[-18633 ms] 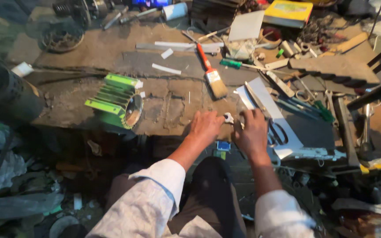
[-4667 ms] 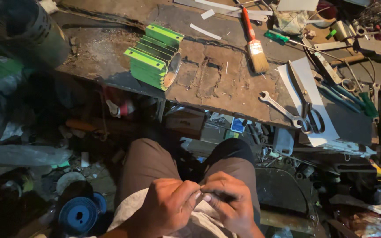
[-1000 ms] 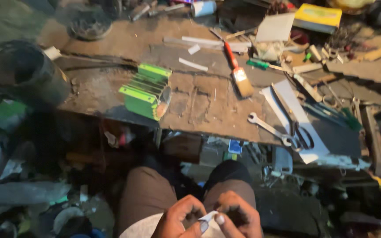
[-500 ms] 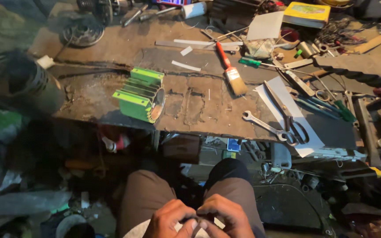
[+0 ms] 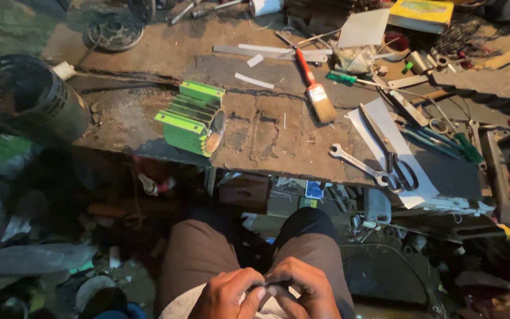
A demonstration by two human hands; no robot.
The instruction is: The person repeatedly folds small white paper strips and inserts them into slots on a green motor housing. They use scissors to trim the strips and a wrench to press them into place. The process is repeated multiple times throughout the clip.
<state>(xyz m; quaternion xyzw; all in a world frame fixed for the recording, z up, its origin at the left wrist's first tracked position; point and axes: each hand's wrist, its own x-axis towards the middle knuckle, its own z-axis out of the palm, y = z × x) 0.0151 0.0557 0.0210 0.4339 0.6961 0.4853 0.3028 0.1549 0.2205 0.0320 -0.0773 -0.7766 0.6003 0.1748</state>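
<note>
A green finned motor housing (image 5: 191, 118) lies on its side on the worn bench (image 5: 149, 53). Over the lap, the left hand (image 5: 226, 293) and right hand (image 5: 303, 290) meet, fingers pinched shut on a small dark piece (image 5: 277, 282) between them. Farther right on the bench lie a paintbrush (image 5: 314, 88), a wrench (image 5: 356, 163) and black-handled scissors (image 5: 392, 156).

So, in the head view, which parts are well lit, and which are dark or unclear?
Head view: the workbench with the paintbrush is lit and sharp; under the bench is deep shadow; the left hand and right hand at the bottom edge are dim, and the small thing between their fingers is unclear.
</note>
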